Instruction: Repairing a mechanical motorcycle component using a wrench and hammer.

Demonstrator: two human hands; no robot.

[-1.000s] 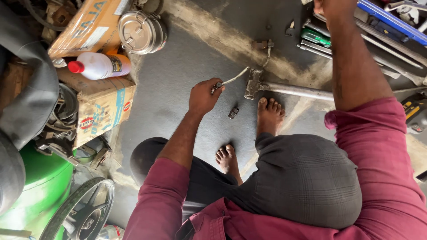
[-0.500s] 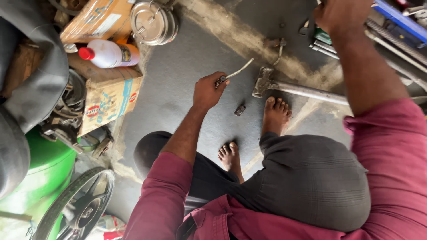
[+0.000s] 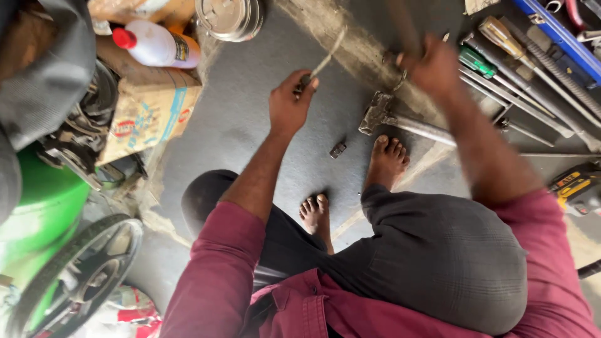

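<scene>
My left hand (image 3: 289, 103) grips the end of a thin metal rod (image 3: 330, 53) that slants up and to the right above the grey floor. My right hand (image 3: 431, 66) is closed around a blurred dark handle (image 3: 404, 28) that rises out of the top of the view. Below that hand a metal bar with a heavy head (image 3: 391, 120) lies on the floor, close to my bare right foot (image 3: 386, 161). A small dark metal piece (image 3: 338, 149) lies between my feet. My left foot (image 3: 315, 213) rests nearer to me.
A cardboard box (image 3: 147, 112) carrying a white bottle with a red cap (image 3: 156, 45) stands at left, a steel pot (image 3: 228, 17) behind it. A green drum (image 3: 37, 213) and a wheel (image 3: 75, 275) fill the lower left. Long tools (image 3: 532, 100) and a yellow power tool (image 3: 576, 188) lie at right.
My right hand has come down from the top right edge toward the bar's head, holding the blurred handle. My left hand and the rod stay in place. The view has shifted.
</scene>
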